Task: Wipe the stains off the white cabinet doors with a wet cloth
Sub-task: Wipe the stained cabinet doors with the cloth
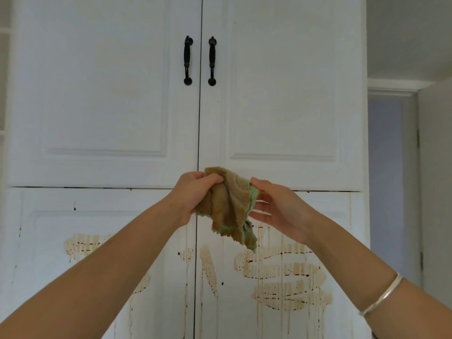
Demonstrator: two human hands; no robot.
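A crumpled cloth [231,207], brown-stained with light green edges, hangs in front of the white cabinet. My left hand [193,195] grips its upper left part in a fist. My right hand [276,206] holds its right edge with thumb and fingers, the fingers spread. Both hands are held in the air, apart from the doors. The lower left door [156,265] and lower right door [281,272] carry brown smears and drips. The upper doors [102,94] look mostly white.
Two dark handles [187,60] [212,61] sit on either side of the upper doors' centre gap. A doorway [389,167] opens to the right of the cabinet. A silver bangle [381,296] is on my right wrist.
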